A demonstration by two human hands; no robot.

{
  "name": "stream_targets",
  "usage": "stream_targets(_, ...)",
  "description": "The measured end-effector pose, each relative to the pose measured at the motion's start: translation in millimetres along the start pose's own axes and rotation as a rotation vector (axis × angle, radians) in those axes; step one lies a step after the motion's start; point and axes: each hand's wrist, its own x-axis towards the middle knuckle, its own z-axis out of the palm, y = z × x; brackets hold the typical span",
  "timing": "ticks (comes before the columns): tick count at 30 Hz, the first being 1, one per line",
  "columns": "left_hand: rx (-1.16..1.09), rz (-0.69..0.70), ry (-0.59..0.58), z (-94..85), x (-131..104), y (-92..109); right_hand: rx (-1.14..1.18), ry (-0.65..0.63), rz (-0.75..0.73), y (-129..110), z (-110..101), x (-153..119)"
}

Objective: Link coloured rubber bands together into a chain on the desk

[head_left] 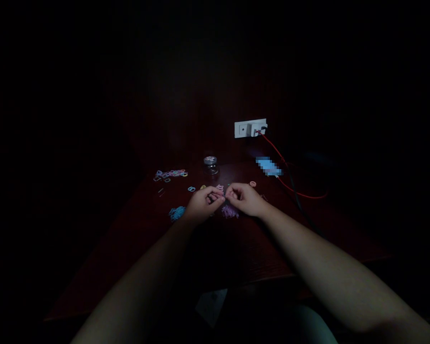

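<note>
My left hand and my right hand meet fingertip to fingertip above the dark red table. Both are pinched closed; whatever lies between the fingertips is too small and dim to name. Just below them is a pile of purple bands. A blue pile lies left of my left wrist. Pink bands show behind the fingertips, and a pink ring is behind my right hand. Light blue rings and a yellow one sit behind my left hand.
Mixed coloured bands are spread at the back left. A lidded clear jar stands near the wall. At the back right, a blurred light blue device connects by a red cable to a wall socket. A black cable crosses the right side.
</note>
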Motion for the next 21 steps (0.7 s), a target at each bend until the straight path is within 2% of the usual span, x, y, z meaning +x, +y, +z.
stream_targets(14, 0.045, 0.010, -0.008, -2.2, -1.4, 3.1, -0.093, -0.048, -0.015, -3.7, -8.3, 1.2)
stream_targets(21, 0.070, 0.043, -0.129, -1.9, -2.0, 0.6, -0.234, -0.102, -0.030, -5.1, -19.3, 0.3)
